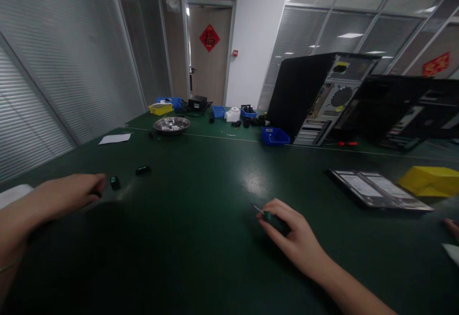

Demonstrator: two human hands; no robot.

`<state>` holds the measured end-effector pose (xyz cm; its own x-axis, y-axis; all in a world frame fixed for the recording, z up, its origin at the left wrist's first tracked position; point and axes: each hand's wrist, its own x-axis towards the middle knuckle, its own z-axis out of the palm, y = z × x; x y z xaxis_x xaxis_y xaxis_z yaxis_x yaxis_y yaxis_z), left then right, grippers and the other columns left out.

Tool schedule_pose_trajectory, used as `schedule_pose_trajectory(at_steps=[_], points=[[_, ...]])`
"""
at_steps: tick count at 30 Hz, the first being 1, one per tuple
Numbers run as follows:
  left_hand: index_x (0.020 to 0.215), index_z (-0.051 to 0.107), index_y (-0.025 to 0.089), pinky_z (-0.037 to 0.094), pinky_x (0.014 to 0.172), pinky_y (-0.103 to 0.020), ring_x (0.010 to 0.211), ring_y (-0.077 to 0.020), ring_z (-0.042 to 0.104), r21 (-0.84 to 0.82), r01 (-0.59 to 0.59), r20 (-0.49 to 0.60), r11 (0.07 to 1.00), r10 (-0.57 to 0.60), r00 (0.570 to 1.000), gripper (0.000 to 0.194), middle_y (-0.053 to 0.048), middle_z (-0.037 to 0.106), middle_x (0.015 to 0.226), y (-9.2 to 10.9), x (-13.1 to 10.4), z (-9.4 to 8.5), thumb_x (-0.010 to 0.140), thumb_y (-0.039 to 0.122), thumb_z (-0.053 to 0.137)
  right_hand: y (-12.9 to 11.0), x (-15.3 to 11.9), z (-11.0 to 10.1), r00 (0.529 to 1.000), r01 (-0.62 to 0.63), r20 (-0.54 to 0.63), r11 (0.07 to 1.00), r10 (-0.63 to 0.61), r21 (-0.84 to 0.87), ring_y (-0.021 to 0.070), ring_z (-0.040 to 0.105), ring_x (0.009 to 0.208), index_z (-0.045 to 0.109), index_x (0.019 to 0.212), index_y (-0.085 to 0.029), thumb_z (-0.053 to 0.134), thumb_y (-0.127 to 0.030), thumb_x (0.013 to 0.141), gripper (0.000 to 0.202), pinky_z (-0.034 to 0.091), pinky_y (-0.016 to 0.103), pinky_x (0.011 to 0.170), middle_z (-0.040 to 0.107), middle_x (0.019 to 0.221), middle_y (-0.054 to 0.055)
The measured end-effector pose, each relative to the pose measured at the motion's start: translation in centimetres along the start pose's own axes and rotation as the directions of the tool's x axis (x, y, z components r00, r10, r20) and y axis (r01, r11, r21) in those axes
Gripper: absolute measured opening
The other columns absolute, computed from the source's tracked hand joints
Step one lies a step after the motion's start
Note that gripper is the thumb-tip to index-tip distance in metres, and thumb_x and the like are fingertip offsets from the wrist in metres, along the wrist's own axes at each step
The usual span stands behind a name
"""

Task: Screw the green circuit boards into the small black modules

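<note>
My right hand (292, 236) is over the middle right of the table, its thumb and fingers pinching a small screwdriver (267, 215). The screwdriver has a dark green grip, and its thin metal shaft points up and to the left. On the left side, my left hand (73, 191) hovers low with curled fingers, slightly blurred; anything inside them is hidden. Just right of its fingertips stands a small dark block-like piece (114, 183). A longer black piece (143, 169) lies a little farther back.
Two hard drives (373, 188) lie at right beside a yellow bin (430, 180). A computer tower (315, 97) stands behind a blue bin (275, 135). Farther back are a metal bowl (171, 124) and white paper (114, 138). Another person's hand (452, 229) shows at the right edge.
</note>
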<state>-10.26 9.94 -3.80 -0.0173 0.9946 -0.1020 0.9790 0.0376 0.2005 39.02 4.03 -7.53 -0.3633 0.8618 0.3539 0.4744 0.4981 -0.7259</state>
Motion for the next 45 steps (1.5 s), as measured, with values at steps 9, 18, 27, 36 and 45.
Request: schedule_pose_trajectory(at_steps=[9,18,27,36,45], points=[[0.104,0.062,0.024,0.046,0.08,-0.031,0.093,-0.0215,0.063,-0.108,-0.659,0.196,0.744,0.666,0.72,0.02,-0.003,0.065,0.104,16.6,-3.4,4.9,0.088,0.016,0.055,-0.1,0.3,2.4,0.997,-0.067,-0.025,0.996,0.069,0.065,0.0213,0.067,0.094,0.067,0.106,-0.021,0.058,-0.025,0.095,0.015,0.051,0.03,0.083,0.071,0.099,0.005],[0.127,0.053,0.021,0.044,0.09,-0.041,0.102,-0.0277,0.057,-0.193,-0.763,-0.011,0.616,0.777,0.63,0.044,-0.009,0.063,0.118,21.0,-2.8,7.3,0.087,0.031,0.066,-1.8,0.6,4.7,0.999,-0.054,0.006,0.994,0.054,0.093,0.0212,0.062,0.105,0.055,0.124,-0.023,0.055,-0.016,0.092,0.032,0.049,0.034,0.094,0.064,0.112,0.006],[0.099,0.064,0.022,0.039,0.082,-0.035,0.092,-0.0216,0.057,-0.394,-0.659,-0.011,0.64,0.714,0.7,0.012,-0.004,0.066,0.098,19.2,-1.1,9.1,0.087,0.017,0.063,0.4,0.2,3.1,0.98,-0.193,0.079,0.974,0.184,0.121,0.0202,0.063,0.097,0.05,0.112,-0.026,0.052,-0.013,0.092,0.024,0.053,0.029,0.082,0.062,0.102,0.003],[0.092,0.066,0.023,0.036,0.08,-0.035,0.09,-0.0216,0.055,-0.423,-0.598,-0.068,0.681,0.634,0.77,0.012,-0.002,0.066,0.093,19.3,-0.4,9.6,0.083,0.017,0.069,1.0,0.9,3.0,0.998,-0.036,0.045,0.998,0.033,0.055,0.0183,0.068,0.093,0.057,0.111,-0.03,0.056,-0.01,0.088,0.031,0.056,0.025,0.079,0.066,0.102,0.003],[0.095,0.064,0.022,0.036,0.081,-0.036,0.09,-0.0212,0.056,-0.476,-0.586,-0.082,0.656,0.63,0.772,0.017,-0.002,0.066,0.094,19.3,-0.6,9.3,0.081,0.013,0.068,1.0,0.8,2.9,0.998,-0.052,-0.028,0.999,0.052,-0.001,0.0234,0.073,0.09,0.064,0.114,-0.032,0.063,-0.016,0.086,0.033,0.061,0.027,0.075,0.073,0.102,0.004]])
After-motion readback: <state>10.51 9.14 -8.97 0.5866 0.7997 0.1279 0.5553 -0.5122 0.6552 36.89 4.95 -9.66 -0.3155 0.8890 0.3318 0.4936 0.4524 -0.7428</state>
